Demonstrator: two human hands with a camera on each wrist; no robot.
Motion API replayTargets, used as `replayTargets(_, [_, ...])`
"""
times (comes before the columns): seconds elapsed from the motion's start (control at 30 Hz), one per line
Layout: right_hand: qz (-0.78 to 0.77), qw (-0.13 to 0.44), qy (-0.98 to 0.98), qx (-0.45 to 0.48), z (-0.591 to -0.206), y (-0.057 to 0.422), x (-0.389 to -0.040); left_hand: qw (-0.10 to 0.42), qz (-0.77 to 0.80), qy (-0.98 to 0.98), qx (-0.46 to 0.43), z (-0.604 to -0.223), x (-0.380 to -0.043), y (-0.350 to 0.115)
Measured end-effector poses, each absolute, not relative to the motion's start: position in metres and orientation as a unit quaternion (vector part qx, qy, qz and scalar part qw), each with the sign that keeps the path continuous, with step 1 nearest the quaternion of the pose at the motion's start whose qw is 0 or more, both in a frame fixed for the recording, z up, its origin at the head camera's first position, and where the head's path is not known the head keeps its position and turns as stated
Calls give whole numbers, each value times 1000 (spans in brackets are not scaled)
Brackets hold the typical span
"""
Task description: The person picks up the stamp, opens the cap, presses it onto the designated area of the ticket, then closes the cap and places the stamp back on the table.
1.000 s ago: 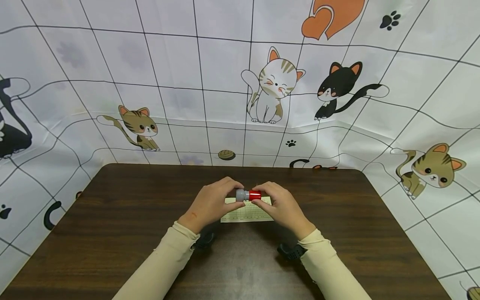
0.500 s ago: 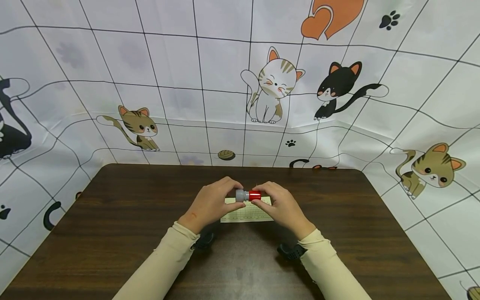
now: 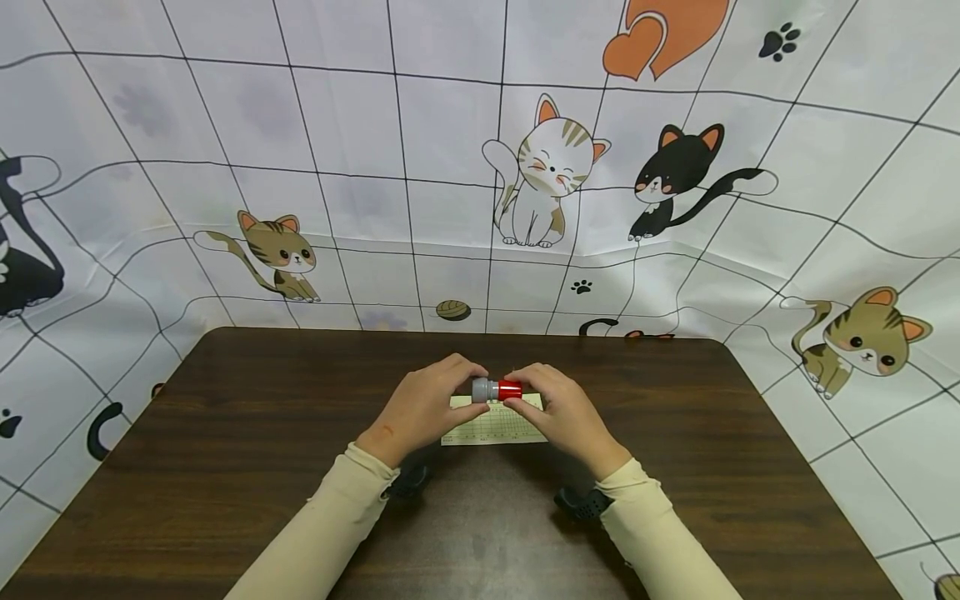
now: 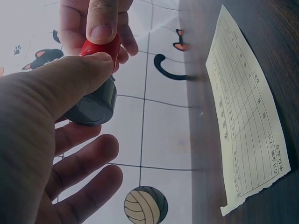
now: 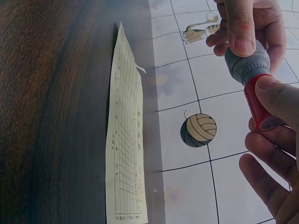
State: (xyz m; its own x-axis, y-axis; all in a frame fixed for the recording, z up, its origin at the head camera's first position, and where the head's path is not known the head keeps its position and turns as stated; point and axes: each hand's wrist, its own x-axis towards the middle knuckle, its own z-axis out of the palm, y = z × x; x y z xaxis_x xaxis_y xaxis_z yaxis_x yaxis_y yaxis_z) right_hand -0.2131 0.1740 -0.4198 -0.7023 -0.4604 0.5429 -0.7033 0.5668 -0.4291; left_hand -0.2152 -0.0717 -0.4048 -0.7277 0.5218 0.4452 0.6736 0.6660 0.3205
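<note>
Cylinder (image 3: 492, 390) held above paper (image 3: 495, 427), grey end (image 3: 480, 390) pinched by left hand (image 3: 424, 407), red end (image 3: 509, 390) pinched by right hand (image 3: 567, 412), table (image 3: 262, 433) under paper

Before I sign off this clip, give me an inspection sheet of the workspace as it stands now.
Surface: dark wood-grain table.
Job's things: grey-and-red cylinder, held above the table; pale printed paper slip with a ruled grid, lying on the table under the hands.
Clutter: nothing seen.
Left hand: fingers pinch the cylinder's grey end.
Right hand: fingers pinch its red end.
Wrists: dark devices below both, partly hidden.
Cables: nothing seen.
Surroundings: white wall covering with black grid lines, cartoon cats and paw prints.
</note>
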Motion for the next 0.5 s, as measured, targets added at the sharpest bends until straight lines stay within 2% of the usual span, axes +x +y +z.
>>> replayTargets(0.5, [310, 183, -870, 337, -421, 174, -213, 168, -226, -896, -344, -405, -216, -72])
